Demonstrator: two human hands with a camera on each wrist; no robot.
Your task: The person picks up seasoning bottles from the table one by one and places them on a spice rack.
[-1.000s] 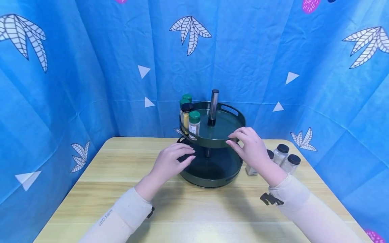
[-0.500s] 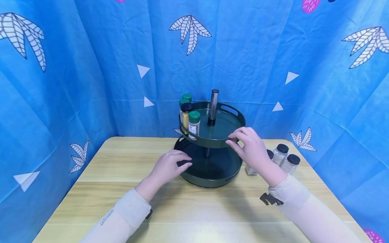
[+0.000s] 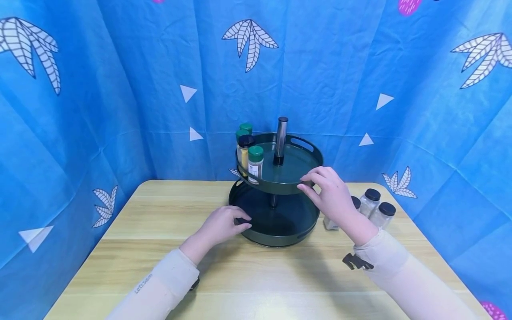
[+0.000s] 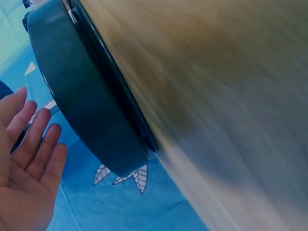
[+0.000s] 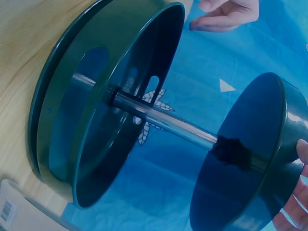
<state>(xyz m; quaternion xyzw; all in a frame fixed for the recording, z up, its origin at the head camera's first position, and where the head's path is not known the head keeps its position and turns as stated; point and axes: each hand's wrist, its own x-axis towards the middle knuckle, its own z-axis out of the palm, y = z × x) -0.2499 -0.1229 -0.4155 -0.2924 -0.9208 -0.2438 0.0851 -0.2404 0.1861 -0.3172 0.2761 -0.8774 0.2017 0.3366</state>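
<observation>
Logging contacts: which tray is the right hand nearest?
The upper tray, bearing four jars: the right hand is at its rim. The lower tray sits beneath, apart from that hand.

Person wearing off-white long sleeves; left sleeve [image 3: 152, 284] bearing small dark slanting lettering [image 3: 143, 283], seemingly starting "Let's", rest blurring; pale left cuff [image 3: 176, 266] wrapping wide above wrist, black piece [image 3: 194, 283] peeking out at its edge, mostly hiding; right sleeve [image 3: 416, 280] looking plain; pale right cuff [image 3: 384, 249] creasing lightly, black buckle [image 3: 358, 262] with jagged outline showing at its edge; left hand [image 3: 225, 224], right hand [image 3: 330, 191] going bare
</observation>
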